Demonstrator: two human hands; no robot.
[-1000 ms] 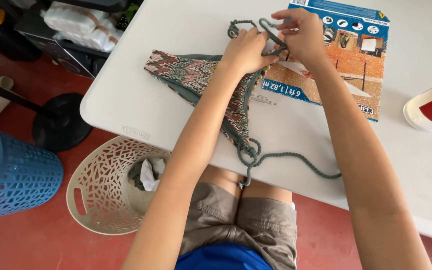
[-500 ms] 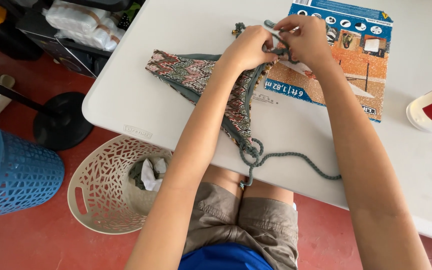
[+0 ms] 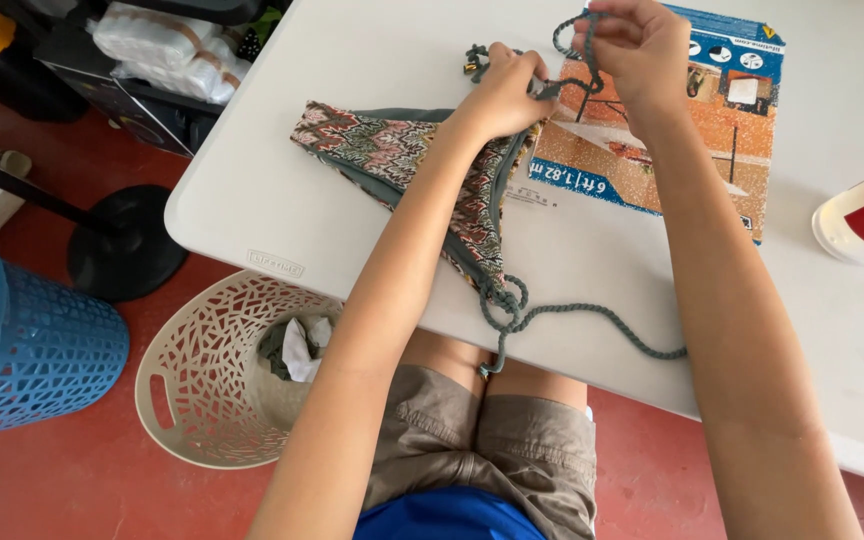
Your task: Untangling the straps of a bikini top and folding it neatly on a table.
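A braided grey-green cord (image 3: pixel 562 312) loops at the near edge of the smooth white table (image 3: pixel 282 200), running up into the zigzag-knit patterned fabric (image 3: pixel 402 160) lying flat toward the left corner, where the left hand (image 3: pixel 502 95) and right hand (image 3: pixel 632 45) pinch its far cords.

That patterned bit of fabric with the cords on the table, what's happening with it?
A person seated at a white table is working on a zigzag-patterned garment with green braided cords. The left hand pins the fabric's far end and grips a cord, while the right hand holds a loop of cord raised above a printed cardboard sheet. Another cord trails off the near edge. A beige laundry basket sits on the floor.
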